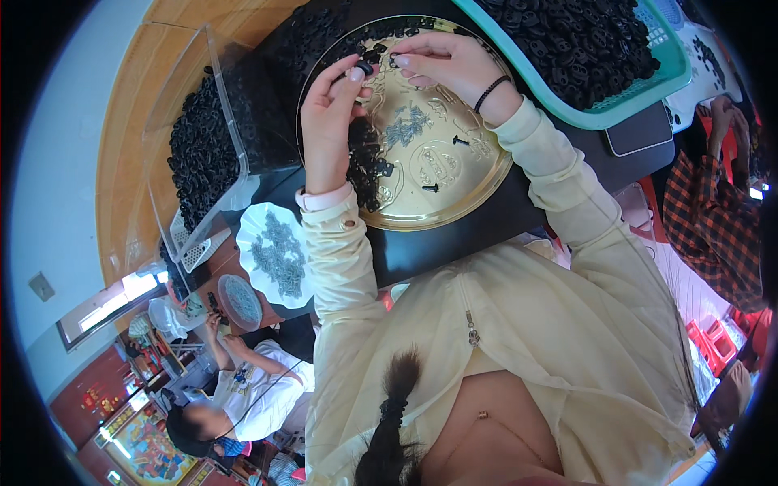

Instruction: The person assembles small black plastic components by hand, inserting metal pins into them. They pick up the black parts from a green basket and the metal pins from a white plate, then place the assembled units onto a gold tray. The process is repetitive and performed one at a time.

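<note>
Over a round gold tray (478, 180), my left hand (326, 117) pinches a small black plastic piece (365, 67) between thumb and fingers. My right hand (462, 71), a dark braided band at its wrist, is closed at the fingertips on a tiny dark part (395, 60). The two pieces are close together but apart. Below them on the tray lies a heap of small silvery pins (407, 126). Black plastic parts (366, 170) are gathered along its left side, and two loose black pieces, one (460, 141) above the other (430, 188), lie on the right half.
A clear plastic bin (219, 121) of black parts stands left. A turquoise basket (600, 120) full of black pieces is at upper right, beside a dark flat device (640, 134). A white scalloped dish (251, 279) holds small metal parts. Other people sit at lower left and right.
</note>
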The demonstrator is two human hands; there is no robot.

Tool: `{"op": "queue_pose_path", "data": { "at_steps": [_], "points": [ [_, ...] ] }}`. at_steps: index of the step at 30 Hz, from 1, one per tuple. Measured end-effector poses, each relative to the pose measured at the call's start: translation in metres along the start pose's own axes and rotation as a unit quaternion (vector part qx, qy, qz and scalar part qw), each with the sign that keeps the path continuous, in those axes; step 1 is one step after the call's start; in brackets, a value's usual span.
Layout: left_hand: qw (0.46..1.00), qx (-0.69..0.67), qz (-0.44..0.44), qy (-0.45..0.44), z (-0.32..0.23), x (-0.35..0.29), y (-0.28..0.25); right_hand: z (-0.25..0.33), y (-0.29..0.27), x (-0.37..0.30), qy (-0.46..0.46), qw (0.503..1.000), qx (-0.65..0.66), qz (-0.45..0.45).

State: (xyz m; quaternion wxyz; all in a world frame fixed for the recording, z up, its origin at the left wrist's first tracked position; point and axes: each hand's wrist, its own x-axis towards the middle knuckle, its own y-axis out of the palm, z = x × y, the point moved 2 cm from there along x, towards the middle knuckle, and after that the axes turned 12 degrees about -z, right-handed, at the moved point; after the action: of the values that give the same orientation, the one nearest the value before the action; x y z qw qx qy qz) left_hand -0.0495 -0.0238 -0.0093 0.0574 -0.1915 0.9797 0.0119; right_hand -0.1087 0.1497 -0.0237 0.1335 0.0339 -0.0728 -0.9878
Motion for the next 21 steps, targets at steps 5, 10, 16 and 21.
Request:
{"op": "queue_pose_path", "data": {
  "at_steps": [5,10,16,21],
  "points": [
    [1.0,-0.029,0.004,-0.002,-0.002,-0.01,-0.001,-0.003,0.005,-0.003,-0.04,0.999,-0.024,0.005],
    [0.998,-0.035,-0.034,0.032,-0.003,-0.015,0.0,-0.002,0.007,-0.004,-0.048,0.999,-0.009,0.003],
    [0.991,-0.11,-0.082,0.006,0.004,-0.019,0.003,0.003,0.008,-0.009,-0.043,0.999,0.004,0.022],
    [0.989,-0.129,-0.067,0.006,0.003,-0.021,0.007,0.005,0.009,-0.01,-0.034,0.999,0.005,0.025]
  ]
}}
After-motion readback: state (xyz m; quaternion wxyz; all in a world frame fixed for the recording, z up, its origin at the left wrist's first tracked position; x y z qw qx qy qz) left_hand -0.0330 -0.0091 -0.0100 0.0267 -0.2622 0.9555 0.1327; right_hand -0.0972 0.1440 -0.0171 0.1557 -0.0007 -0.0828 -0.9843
